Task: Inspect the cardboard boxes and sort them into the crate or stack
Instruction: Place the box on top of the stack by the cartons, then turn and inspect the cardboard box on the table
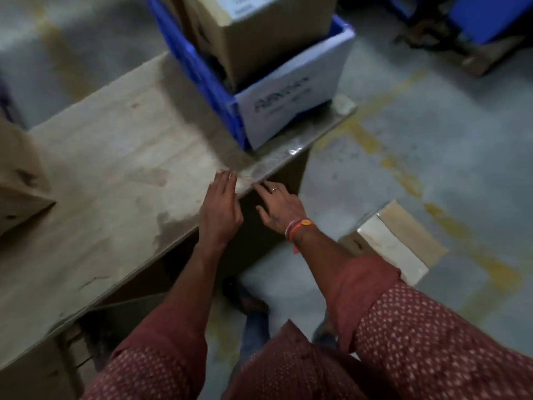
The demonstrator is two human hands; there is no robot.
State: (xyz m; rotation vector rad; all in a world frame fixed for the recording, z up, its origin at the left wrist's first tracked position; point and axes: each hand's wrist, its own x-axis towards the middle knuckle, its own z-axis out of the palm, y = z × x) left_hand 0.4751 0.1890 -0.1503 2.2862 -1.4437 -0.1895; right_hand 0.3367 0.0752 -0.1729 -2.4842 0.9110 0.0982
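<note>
On the worn wooden table top [109, 157], near its right edge, the left hand [220, 207] lies flat, fingers straight and together, fingertips reaching the metal-trimmed edge, holding nothing. Just beside it, the right hand [278, 206] hangs off the table edge, fingers loosely spread and relaxed, index fingertip touching or almost touching the edge trim; cannot tell which because of blur. It holds nothing either. Ring on one finger, orange and white thread bands [297, 228] on the right wrist. Both arms wear maroon sleeves with small white print.

Blue plastic crate [199, 73] stands at the far right end of the table, a white printed paper sheet [294, 96] covering its near-right wall; text blurred, unreadable. Brown cardboard box [259, 33] stands upright inside the crate, rising well above the rim, with a white label on top, partly cropped. Second brown cardboard box [20, 180] sits at the table's left edge, only partly in frame, well apart from both hands. Third cardboard box with a pale taped top [395, 243] lies on the grey concrete floor [447, 134], right of the person's right forearm, near worn yellow floor markings. Dark blue objects at top right, too blurred to identify. Dark sandal [245, 295] is visible under the table edge.
</note>
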